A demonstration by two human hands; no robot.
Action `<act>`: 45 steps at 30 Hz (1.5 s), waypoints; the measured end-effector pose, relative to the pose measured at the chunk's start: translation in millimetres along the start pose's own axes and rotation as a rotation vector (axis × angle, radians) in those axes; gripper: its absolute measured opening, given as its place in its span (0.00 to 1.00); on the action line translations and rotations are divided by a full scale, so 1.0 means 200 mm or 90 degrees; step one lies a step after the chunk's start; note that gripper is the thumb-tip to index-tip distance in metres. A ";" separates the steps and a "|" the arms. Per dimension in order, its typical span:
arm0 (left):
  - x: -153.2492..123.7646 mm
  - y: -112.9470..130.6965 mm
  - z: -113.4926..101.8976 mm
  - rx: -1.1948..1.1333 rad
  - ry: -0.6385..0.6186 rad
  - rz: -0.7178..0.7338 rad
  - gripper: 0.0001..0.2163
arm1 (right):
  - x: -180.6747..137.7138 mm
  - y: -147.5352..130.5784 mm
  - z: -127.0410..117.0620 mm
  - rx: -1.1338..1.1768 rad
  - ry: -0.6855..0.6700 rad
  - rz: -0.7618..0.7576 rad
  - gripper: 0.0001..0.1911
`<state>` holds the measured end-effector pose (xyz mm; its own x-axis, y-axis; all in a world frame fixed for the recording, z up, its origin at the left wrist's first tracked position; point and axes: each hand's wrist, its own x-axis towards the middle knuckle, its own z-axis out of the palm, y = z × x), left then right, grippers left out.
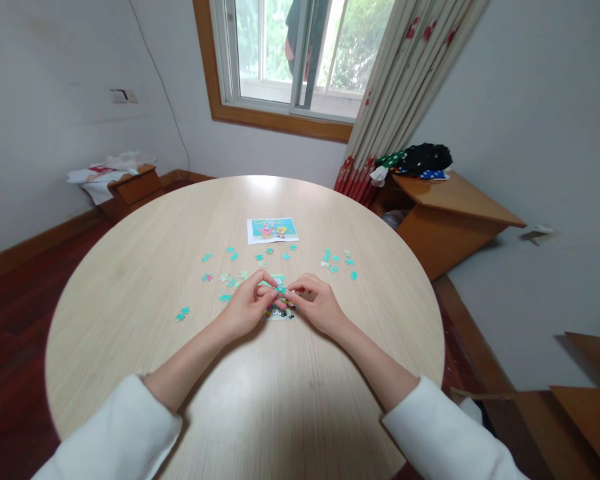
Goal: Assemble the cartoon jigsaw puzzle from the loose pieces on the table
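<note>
My left hand (250, 303) and my right hand (317, 303) meet over a partly joined jigsaw puzzle (280, 315) on the table. Between their fingertips is a small teal puzzle piece (281, 289), pinched from both sides. The fingers cover much of the joined section. Loose teal puzzle pieces (225, 298) lie close to my left hand, and a pink-marked piece (207, 277) is farther left. Another cluster of loose pieces (334, 259) lies beyond my right hand. Behind the pieces rests a printed picture (274, 230) with a pink and a yellow cartoon figure.
The round wooden table (130, 360) fills the middle of the view. Two linked-looking pieces (183, 313) lie at its left. A wooden cabinet (430, 220) with cloths on top stands at the right, beside a curtain (395, 80) and a window (300, 53).
</note>
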<state>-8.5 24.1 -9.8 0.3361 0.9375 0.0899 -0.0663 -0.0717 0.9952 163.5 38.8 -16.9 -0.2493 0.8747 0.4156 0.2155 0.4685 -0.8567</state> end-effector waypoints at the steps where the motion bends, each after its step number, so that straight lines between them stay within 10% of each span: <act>1: 0.00 0.00 0.00 -0.001 -0.005 0.000 0.16 | 0.00 0.00 0.01 0.000 0.002 0.001 0.04; 20: 0.01 0.00 -0.03 0.100 0.105 0.015 0.11 | 0.03 0.05 -0.03 -0.002 0.078 0.122 0.13; 32: -0.06 -0.05 -0.06 0.707 -0.166 0.167 0.20 | 0.09 0.15 -0.06 0.114 0.110 0.209 0.18; 45: -0.09 0.02 -0.03 0.747 -0.279 0.151 0.22 | 0.12 0.12 -0.20 -0.042 -0.105 0.145 0.12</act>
<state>-20.4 9.3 -7.1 0.7254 0.6863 0.0519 0.6247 -0.6882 0.3690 200.0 76.2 -15.7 -0.3363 0.9288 0.1554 0.3434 0.2746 -0.8982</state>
